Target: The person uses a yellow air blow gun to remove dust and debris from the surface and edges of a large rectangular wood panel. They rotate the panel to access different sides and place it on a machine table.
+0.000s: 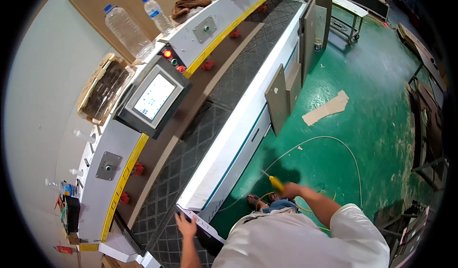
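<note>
My right hand point(292, 190) grips a yellow air blow gun point(276, 184), smeared by motion, its thin nozzle pointing up and to the left. A yellow hose point(305, 209) curls on the floor below it; where it joins the gun is hidden. My left hand point(186, 225) lies with fingers apart at the near corner of a long white machine point(220, 165), by its black belt point(174, 184). Along the far side of the belt runs a brown board point(164, 158), partly under the machine's yellow-edged hood point(117, 156).
A control screen point(155, 96) juts over the belt. Plastic bottles point(126, 29) stand on the hood. Brown panels point(277, 98) lean on the machine's right side. A cardboard piece point(326, 108) and a pale looping hose point(352, 153) lie on the green floor. Racks point(427, 120) stand far right.
</note>
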`<state>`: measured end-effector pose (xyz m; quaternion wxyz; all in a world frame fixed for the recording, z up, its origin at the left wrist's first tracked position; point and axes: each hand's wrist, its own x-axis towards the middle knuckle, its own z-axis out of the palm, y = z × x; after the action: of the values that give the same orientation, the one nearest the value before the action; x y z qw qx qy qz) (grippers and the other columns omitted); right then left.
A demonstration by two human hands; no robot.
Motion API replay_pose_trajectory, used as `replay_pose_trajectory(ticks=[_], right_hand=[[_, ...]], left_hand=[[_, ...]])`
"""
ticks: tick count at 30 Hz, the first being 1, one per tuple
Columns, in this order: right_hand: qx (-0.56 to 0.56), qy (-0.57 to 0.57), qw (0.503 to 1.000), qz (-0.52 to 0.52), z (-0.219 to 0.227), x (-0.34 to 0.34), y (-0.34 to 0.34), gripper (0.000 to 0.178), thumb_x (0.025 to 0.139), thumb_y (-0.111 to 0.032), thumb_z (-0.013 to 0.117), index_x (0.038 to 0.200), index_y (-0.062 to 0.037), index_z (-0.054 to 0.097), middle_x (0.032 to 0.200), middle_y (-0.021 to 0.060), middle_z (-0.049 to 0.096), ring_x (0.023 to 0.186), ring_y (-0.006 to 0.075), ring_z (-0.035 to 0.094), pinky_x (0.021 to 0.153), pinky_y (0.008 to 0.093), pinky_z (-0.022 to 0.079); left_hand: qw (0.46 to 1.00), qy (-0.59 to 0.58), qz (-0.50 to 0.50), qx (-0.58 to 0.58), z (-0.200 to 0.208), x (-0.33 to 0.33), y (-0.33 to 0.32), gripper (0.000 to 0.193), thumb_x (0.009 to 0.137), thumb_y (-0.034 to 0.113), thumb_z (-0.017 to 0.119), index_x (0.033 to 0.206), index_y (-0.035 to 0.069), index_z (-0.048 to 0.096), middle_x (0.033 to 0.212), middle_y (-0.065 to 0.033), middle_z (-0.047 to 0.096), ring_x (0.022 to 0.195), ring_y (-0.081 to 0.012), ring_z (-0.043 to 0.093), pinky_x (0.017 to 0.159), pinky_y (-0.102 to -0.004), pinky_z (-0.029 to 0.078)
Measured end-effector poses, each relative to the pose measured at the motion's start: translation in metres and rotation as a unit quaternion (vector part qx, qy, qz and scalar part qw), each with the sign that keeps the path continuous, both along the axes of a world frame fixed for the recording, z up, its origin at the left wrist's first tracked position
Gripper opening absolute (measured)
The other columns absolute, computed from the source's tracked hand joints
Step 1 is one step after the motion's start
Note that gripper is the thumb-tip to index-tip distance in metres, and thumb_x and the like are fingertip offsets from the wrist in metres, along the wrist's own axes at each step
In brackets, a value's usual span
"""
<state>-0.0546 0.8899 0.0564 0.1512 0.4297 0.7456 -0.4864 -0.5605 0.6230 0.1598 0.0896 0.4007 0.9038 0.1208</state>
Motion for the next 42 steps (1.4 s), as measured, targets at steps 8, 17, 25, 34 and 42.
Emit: replay_pose_trajectory(ticks=[8,17,25,34,42], right_hand=[[-0.44,0.301,0.741,-0.408,0.078,0.051,-0.053,0.046,0.101,-0.042,0.064,0.136,-0.0114,0.062,0.093,0.0017,0.068,0.051,0.0083,0.045,0.051,0.0262,0.034],[-0.323,0.373,0.784,-0.376,0.179,0.003,-0.053,0.051,0.11,-0.055,0.039,0.107,-0.0093,0.062,0.076,0.0024,0.059,0.048,0.0112,0.046,0.047,0.0289,0.038],[-0.05,0.451,0.677,-0.58,0.203,0.063,-0.029,0.043,0.109,-0.051,0.043,0.114,-0.0098,0.056,0.081,0.0032,0.061,0.045,0.0092,0.049,0.039,0.0254,0.035],[-0.421,0.11,0.9,0.006,0.152,0.054,-0.075,0.048,0.108,-0.052,0.051,0.126,-0.0103,0.065,0.089,-0.0054,0.058,0.059,0.0051,0.041,0.05,0.0246,0.032],[-0.516,0.161,0.84,-0.036,0.135,0.031,-0.049,0.051,0.11,-0.05,0.046,0.141,-0.0101,0.057,0.092,0.0044,0.069,0.045,0.0052,0.044,0.037,0.0227,0.031]], left_hand=[[0.994,0.019,0.107,-0.032,-0.026,0.132,-0.056,0.094,0.086,0.044,0.074,0.159,0.001,0.031,0.168,-0.03,0.017,0.156,-0.0484,0.012,0.122,-0.0663,0.014],[0.983,0.051,0.14,-0.11,-0.033,0.151,-0.037,0.084,0.079,0.031,0.078,0.152,0.006,0.045,0.169,-0.0334,0.003,0.157,-0.0498,0.002,0.121,-0.07,0.009],[0.987,0.078,0.116,-0.079,-0.037,0.15,-0.049,0.086,0.076,0.025,0.078,0.151,0.004,0.044,0.169,-0.0319,0.006,0.158,-0.0487,0.003,0.122,-0.068,0.01],[0.985,0.094,0.13,-0.07,-0.027,0.156,-0.044,0.098,0.074,0.023,0.079,0.158,0.003,0.031,0.17,-0.0256,0.014,0.159,-0.0442,0.008,0.124,-0.0632,0.011],[0.973,0.154,0.08,-0.151,0.002,0.171,-0.039,0.087,0.087,0.053,0.069,0.159,0.011,0.041,0.172,-0.0195,0.018,0.158,-0.0426,0.014,0.122,-0.0658,0.014]])
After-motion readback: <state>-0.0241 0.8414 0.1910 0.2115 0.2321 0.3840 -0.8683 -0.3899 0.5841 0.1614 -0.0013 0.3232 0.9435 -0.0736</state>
